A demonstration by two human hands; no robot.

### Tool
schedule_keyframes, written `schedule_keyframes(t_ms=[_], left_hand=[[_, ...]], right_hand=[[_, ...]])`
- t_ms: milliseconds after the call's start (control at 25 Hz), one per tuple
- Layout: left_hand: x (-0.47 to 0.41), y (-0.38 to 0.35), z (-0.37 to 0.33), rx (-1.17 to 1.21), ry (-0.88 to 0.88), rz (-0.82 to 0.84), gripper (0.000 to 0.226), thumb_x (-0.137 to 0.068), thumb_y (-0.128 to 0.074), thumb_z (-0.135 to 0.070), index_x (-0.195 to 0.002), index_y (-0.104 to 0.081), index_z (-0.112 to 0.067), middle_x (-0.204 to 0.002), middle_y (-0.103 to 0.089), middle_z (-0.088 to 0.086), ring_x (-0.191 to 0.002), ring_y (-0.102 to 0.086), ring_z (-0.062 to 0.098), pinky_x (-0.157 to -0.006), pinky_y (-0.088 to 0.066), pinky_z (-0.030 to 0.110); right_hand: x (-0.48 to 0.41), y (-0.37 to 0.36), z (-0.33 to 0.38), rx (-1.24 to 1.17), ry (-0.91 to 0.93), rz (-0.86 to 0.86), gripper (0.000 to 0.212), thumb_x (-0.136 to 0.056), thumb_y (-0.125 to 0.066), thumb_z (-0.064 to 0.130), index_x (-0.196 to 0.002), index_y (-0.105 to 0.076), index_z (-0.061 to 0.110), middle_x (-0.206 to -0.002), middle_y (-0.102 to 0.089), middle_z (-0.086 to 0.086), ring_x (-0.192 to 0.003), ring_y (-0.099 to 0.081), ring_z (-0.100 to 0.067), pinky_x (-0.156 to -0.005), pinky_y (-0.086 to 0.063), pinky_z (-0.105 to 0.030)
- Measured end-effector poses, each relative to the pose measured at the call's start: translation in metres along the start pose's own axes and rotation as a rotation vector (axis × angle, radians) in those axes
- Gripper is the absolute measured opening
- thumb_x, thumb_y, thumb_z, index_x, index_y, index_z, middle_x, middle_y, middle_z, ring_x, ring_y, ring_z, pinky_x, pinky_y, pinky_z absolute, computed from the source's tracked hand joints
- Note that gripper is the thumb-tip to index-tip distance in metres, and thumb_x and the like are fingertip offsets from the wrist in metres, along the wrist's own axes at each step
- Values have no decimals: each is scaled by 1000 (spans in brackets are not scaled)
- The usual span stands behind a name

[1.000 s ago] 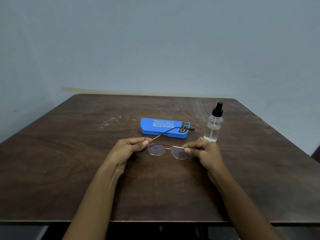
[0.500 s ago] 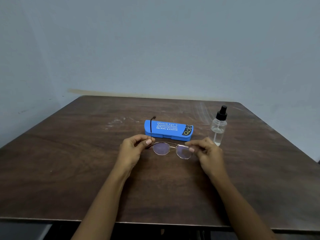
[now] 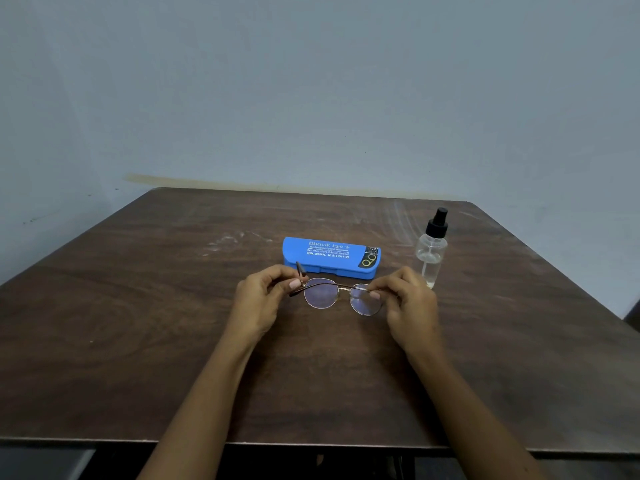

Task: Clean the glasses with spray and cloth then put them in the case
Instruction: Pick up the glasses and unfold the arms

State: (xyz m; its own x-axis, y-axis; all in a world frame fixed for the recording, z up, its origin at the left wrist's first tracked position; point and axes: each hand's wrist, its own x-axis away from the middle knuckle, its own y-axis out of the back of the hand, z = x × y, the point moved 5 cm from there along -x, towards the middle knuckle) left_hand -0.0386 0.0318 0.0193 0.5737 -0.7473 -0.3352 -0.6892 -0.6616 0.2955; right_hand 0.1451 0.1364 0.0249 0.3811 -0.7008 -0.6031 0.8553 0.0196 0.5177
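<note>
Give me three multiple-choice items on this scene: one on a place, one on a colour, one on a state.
1. Where does the spray bottle stand on the table?
A. To the person's right of the case
B. To the person's left of the case
C. On top of the case

2. What colour is the case?
A. Red
B. Blue
C. Black

3. How are the glasses at this moment?
A. Lying inside the case
B. Lying untouched on the table
C. Held by both hands

Key:
1 A: the spray bottle stands apart from the case, past its right end.
2 B: its shell is bright blue with white print.
3 C: the left hand and the right hand pinch the frame at either end, in front of the shut case.
</note>
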Motion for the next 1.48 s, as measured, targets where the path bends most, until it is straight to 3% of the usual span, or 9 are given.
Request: schedule_keyframes(t_ms=[120, 200, 480, 720, 920, 1080, 1200, 1480], left_hand=[[1, -1, -3, -27, 2, 9, 14, -82, -57, 0, -86, -69, -6, -83, -69, 1, -66, -58, -16, -67, -40, -2], [2, -2, -4, -21, 14, 11, 16, -83, -55, 2, -84, -69, -6, -83, -69, 2, -66, -59, -16, -66, -39, -3], [2, 0, -3, 5, 49, -50, 10, -82, -59, 0, -88, -67, 0, -81, -69, 11, -58, -57, -16, -61, -38, -2], [2, 1, -2, 5, 41, -57, 11, -82, -58, 1, -83, -67, -3, -83, -69, 5, -59, -60, -12, -65, -41, -1], [1, 2, 0, 5, 40, -71, 11, -82, -58, 1, -83, -67, -3, -83, -69, 3, -57, -60, -10, -66, -42, 2], [1, 3, 0, 8, 40, -89, 11, -82, -57, 2, -85, -67, -1, -83, -68, 4, -56, -60, -11, -64, -42, 0], [1, 3, 0, -13, 31, -96, 11, -83, -57, 1, -85, -67, -1, -84, -68, 3, -56, -59, -13, -62, -40, -2], [0, 3, 3, -17, 28, -98, 10, -82, -58, 1, -82, -67, -4, -85, -68, 3, -57, -60, -12, -64, -40, -1]], right_hand=[[-1, 1, -2, -33, -24, -16, 22, -72, -59, -13, -75, -72, 5, -76, -61, -8, -76, -55, -24, -65, -38, -23], [-1, 1, -2, -48, -28, -21, 21, -72, -60, -13, -75, -72, 4, -77, -63, -10, -75, -56, -24, -66, -38, -25], [-1, 0, -4, -92, -31, -23, 17, -74, -60, -12, -76, -70, 2, -79, -63, -9, -70, -54, -15, -62, -38, -7], [-1, -1, -5, -143, -46, -19, 16, -77, -57, -13, -76, -67, 0, -83, -63, -15, -66, -56, -16, -58, -47, -17], [-2, -3, -9, -274, -110, -21, 20, -80, -51, -17, -77, -64, -2, -84, -60, -17, -61, -58, -14, -55, -47, -5], [-1, -2, -11, -396, -173, -44, 32, -81, -42, -22, -79, -59, 5, -83, -57, -13, -66, -61, -19, -57, -49, -4], [-1, -2, -11, -468, -221, -47, 28, -85, -43, -18, -80, -56, 6, -79, -57, -7, -60, -61, -2, -55, -47, -4], [0, -4, -15, -500, -241, -28, 24, -85, -45, -17, -81, -56, 5, -76, -57, 4, -59, -61, 7, -58, -50, -6]])
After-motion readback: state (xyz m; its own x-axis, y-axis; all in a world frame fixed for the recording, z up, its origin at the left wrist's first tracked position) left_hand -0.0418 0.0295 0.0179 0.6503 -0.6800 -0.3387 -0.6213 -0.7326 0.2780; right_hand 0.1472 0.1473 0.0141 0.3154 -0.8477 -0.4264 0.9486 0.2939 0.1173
